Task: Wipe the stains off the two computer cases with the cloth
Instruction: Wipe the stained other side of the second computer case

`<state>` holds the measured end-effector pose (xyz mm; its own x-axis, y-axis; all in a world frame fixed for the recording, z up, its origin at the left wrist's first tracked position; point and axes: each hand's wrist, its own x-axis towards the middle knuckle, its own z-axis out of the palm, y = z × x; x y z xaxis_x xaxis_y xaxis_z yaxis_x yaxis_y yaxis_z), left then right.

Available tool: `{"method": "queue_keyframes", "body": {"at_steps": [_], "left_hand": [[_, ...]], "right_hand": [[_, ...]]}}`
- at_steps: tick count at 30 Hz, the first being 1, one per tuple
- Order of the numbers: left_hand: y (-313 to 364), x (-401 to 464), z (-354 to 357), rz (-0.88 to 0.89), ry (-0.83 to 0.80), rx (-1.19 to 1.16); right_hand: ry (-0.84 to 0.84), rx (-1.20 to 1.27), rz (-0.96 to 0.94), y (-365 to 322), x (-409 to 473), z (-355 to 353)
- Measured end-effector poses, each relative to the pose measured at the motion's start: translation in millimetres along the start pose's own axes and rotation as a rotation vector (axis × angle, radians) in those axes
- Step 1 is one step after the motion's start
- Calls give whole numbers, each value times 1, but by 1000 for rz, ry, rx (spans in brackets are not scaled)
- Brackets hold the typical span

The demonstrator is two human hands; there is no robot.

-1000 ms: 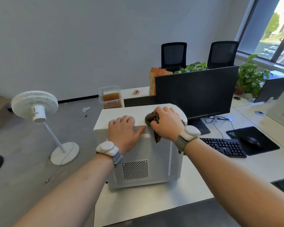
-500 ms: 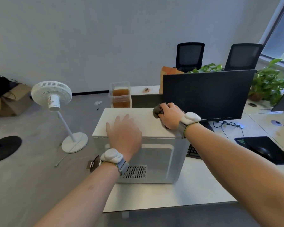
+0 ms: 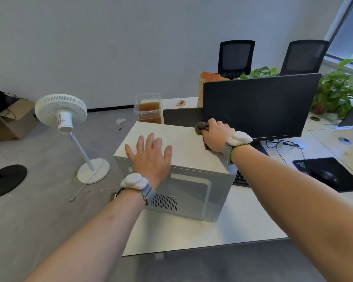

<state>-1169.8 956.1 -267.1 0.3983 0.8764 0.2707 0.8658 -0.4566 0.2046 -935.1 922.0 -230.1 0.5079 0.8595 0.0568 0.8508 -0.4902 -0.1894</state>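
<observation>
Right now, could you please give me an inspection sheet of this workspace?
Surface: white desk, bare along its near edge.
Job's things: white computer case on the desk; grey cloth bunched at its far right top corner. No second case seen.
Clutter: clear container of brown liquid behind the case.
Hands: left hand flat on the case top; right hand grips the cloth.
Cables: black cables under the monitor; fan cord on the floor.
Surroundings: keyboard, mouse on mat, white fan, two chairs, plants.
</observation>
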Motion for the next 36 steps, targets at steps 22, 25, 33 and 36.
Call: {"method": "queue_keyframes", "body": {"at_steps": [22, 25, 33, 36], "left_hand": [[40, 104, 3, 25, -420, -70], [46, 109, 9, 91, -440, -120], [31, 129, 3, 243, -376, 73], [36, 123, -7, 209, -406, 125]], "right_hand": [[-110, -197, 358, -5, -109, -32], [-117, -151, 406, -6, -119, -33], [-222, -4, 374, -30, -121, -36], [-222, 94, 386, -22, -118, -39]]}}
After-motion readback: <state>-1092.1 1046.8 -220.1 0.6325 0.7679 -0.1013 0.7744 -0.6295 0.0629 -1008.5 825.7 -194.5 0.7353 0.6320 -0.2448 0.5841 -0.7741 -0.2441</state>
